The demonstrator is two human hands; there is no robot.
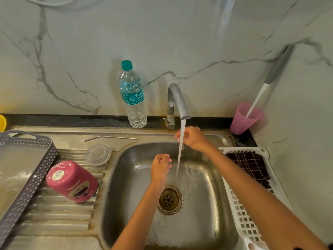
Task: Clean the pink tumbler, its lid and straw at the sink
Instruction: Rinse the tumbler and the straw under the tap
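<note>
The pink tumbler (72, 181) stands upside down on the ribbed drainboard left of the basin. Its clear round lid (98, 154) lies flat just behind it, and the bent metal straw (110, 137) lies on the sink's back ledge. Water runs from the tap (177, 101) into the steel sink (126, 177). My left hand (161, 166) hovers over the basin left of the stream, fingers loosely curled, holding nothing. My right hand (191, 138) is at the stream just below the spout, fingers loosely curled, also holding nothing.
A grey perforated tray (27, 179) leans at the far left. A water bottle (133, 94) stands by the tap. A pink cup (243, 120) holding a long-handled brush sits at the back right. A white rack (241, 213) with a dark cloth borders the basin's right side.
</note>
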